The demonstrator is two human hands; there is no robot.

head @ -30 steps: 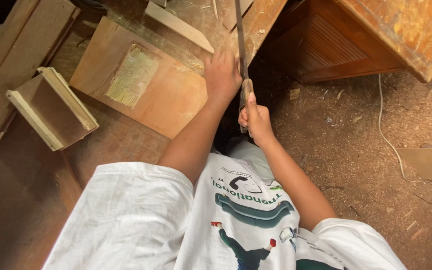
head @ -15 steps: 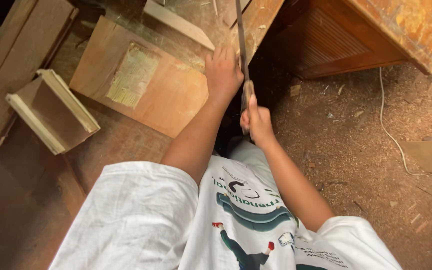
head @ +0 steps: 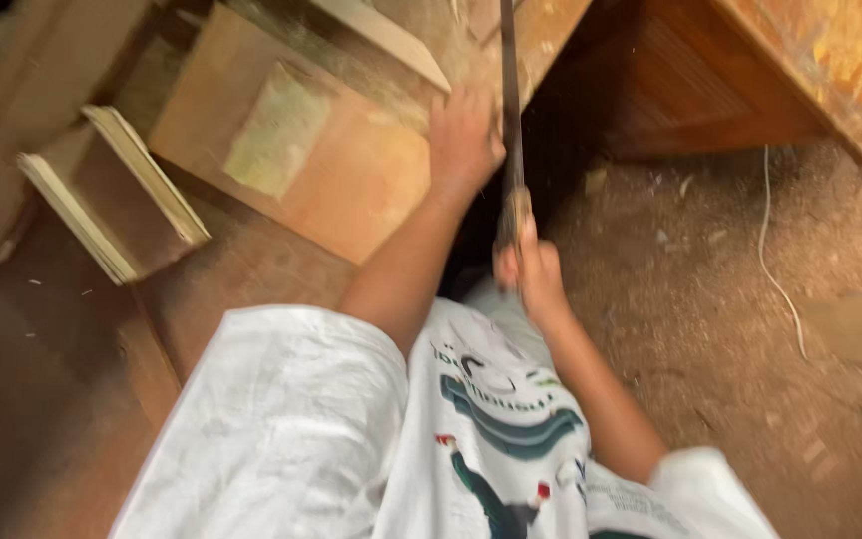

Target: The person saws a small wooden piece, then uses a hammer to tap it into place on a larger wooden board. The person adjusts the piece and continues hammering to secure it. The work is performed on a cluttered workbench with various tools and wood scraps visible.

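A: What does the right hand (head: pixel 529 271) hold?

B: It is closed around the handle of a hand saw (head: pixel 509 110). The long dark blade goes up from the fist, along the edge of a wooden board (head: pixel 541 35) on the work surface.

A: And the left hand (head: pixel 463 140)?

B: It lies on the surface just beside the blade, pressing down with fingers curled. I cannot tell if it grips an edge or only rests flat; the picture is blurred.

A: How will the saw handle?

B: I judge the blade thin, stiff along its length but easy to bend sideways, and sharp on the teeth. It should be taken only by the handle. It looks rather light.

A: What is around?

B: A flat plywood panel (head: pixel 331 170) to the left, a small open wooden box (head: pixel 117 195) further left, a wooden cabinet (head: pixel 720 80) at the right, and much sawdust on the floor (head: pixel 750 349).
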